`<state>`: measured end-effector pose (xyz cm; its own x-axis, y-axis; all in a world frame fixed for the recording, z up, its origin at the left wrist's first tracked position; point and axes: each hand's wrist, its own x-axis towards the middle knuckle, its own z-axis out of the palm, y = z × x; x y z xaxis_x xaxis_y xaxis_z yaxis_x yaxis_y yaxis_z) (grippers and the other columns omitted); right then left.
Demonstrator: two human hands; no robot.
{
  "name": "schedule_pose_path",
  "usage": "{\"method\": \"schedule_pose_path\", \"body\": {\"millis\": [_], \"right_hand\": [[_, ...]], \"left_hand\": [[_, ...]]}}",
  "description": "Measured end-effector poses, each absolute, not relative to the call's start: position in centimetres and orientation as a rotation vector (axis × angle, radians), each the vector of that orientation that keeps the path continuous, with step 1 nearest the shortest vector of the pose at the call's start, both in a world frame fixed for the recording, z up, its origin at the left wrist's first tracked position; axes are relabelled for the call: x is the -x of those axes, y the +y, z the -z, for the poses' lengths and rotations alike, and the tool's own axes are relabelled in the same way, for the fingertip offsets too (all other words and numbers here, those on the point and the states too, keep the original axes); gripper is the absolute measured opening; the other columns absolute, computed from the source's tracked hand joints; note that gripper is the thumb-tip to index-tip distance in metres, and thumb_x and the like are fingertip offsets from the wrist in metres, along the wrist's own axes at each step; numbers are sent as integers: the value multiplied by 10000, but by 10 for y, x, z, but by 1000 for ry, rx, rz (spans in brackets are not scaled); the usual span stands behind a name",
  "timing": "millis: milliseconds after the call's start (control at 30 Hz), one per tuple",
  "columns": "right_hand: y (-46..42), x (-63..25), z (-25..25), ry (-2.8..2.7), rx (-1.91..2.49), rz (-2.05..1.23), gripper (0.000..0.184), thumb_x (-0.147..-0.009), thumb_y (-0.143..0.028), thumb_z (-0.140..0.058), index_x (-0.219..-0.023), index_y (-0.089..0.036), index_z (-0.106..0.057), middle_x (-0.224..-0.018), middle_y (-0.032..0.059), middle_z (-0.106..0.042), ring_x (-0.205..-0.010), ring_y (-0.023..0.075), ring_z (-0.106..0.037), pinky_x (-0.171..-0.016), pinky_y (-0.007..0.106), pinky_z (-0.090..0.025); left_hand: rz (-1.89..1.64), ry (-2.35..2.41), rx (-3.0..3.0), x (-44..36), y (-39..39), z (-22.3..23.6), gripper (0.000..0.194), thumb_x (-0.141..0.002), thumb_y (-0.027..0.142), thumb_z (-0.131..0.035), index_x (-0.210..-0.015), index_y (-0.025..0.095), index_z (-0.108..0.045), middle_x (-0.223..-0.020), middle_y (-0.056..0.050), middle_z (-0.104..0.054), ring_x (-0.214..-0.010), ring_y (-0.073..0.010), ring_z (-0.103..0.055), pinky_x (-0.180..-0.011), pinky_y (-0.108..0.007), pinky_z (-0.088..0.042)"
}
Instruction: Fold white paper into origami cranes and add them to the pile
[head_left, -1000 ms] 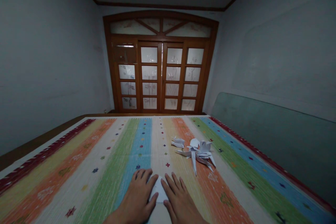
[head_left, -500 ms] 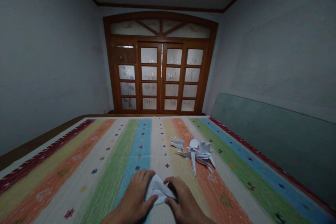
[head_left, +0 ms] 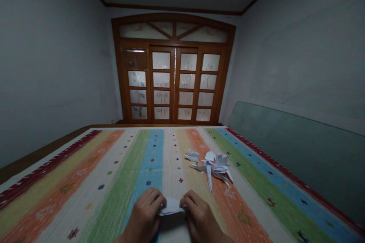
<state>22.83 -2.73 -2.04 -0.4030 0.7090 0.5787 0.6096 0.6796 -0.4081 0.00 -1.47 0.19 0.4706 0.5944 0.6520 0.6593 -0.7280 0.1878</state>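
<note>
On a striped mat (head_left: 108, 205), left hand (head_left: 144, 214), right hand (head_left: 199, 216), pinching folded white paper (head_left: 172, 205)

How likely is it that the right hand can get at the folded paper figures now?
Likely yes, once it lets go: the right hand is pinching a white paper, but only the striped cover lies between it and the folded paper figures.

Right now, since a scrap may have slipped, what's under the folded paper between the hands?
Just below the folded white paper, the woven cover's pale stripe shows. Beneath the paper and the left hand and right hand, everything is hidden.
</note>
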Motion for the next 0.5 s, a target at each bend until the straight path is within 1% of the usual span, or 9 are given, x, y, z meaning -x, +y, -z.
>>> {"method": "schedule_pose_path", "body": {"millis": [100, 200, 267, 367, 500], "right_hand": [[-30, -225, 12, -2100, 1002, -259, 379, -746, 34, -398, -993, -201, -566, -964, 64, -614, -872, 185, -620, -767, 265, -507], [-31, -224, 10, -2102, 1030, -297, 364, -755, 39, -427, -999, -199, -555, -986, 64, -611, -895, 191, -617, -788, 272, -506], [-30, -224, 13, -2093, 1074, -281, 335, -770, 45, -435, -963, -197, -561, -970, 60, -613, -879, 192, -615, -777, 272, -500], [-26, -227, 17, -2052, 1159, -233, 349, -748, 78, -421, -906, -193, -575, -950, 57, -615, -862, 190, -612, -769, 274, -493], [-23, -231, 18, -2031, 1267, -198, 359, -729, 86, -413, -865, -196, -589, -947, 58, -635, -864, 201, -616, -756, 286, -485]], "left_hand": [[1067, -1010, 2546, 0, -13, -2, 338, -706, -72, -444, -835, 218, -559, -790, -39, -650, -713, -214, -597, -629, -298, -476], [969, -947, 2514, 1, -10, 0, 292, -789, -52, -465, -856, 216, -558, -801, -43, -650, -707, -215, -581, -623, -297, -461], [900, -930, 2517, 1, -8, 1, 279, -807, -48, -479, -864, 212, -560, -813, -46, -651, -717, -219, -582, -627, -299, -461], [804, -938, 2571, 0, -7, 3, 281, -817, -48, -491, -892, 208, -578, -847, -55, -661, -750, -228, -595, -641, -307, -476], [734, -980, 2755, -2, -11, -1, 265, -848, -4, -511, -965, 212, -612, -956, -73, -690, -854, -245, -620, -719, -344, -524]]}}
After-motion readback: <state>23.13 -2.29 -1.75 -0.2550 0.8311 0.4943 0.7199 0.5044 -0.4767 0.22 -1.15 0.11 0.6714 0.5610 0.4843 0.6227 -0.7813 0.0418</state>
